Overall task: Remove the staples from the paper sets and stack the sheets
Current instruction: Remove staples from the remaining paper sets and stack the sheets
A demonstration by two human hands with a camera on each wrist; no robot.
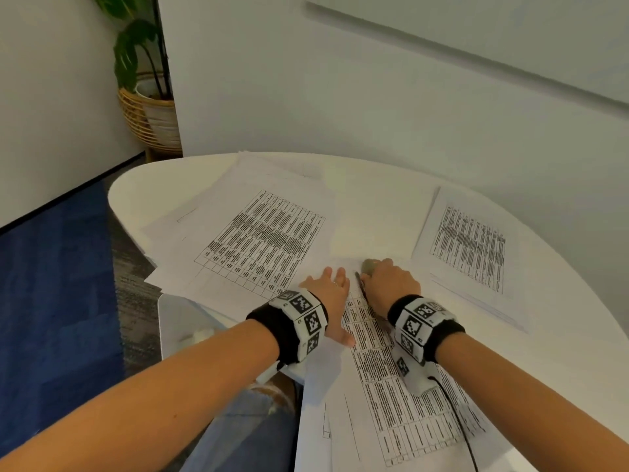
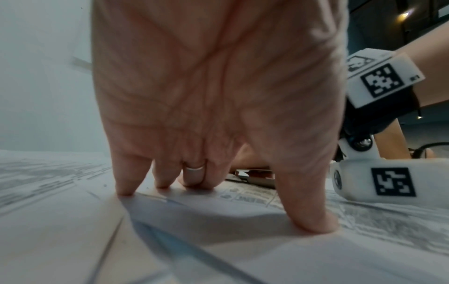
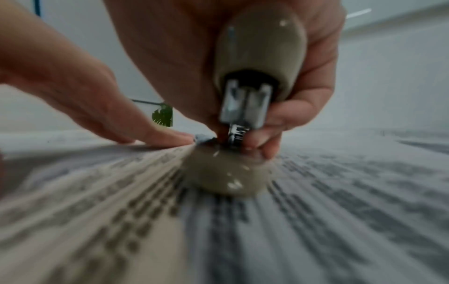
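A stapled paper set [image 1: 401, 379] with a printed table lies in front of me on the white table [image 1: 367, 195]. My left hand [image 1: 326, 291] presses flat on its top left part, fingers spread [image 2: 199, 178], and its fingertips [image 3: 157, 138] show beside the tool. My right hand [image 1: 384, 277] grips a beige staple remover [image 1: 369, 265] at the set's top corner. Its chrome jaws [image 3: 243, 115] point down at the paper, squeezed between thumb and fingers [image 3: 279, 123]. The staple itself is hidden.
A loose spread of printed sheets [image 1: 265, 233] covers the table's left half. A neater stack [image 1: 469, 250] lies at the right. A potted plant in a wicker basket [image 1: 149, 117] stands on the floor behind, and a white wall lies just beyond the table.
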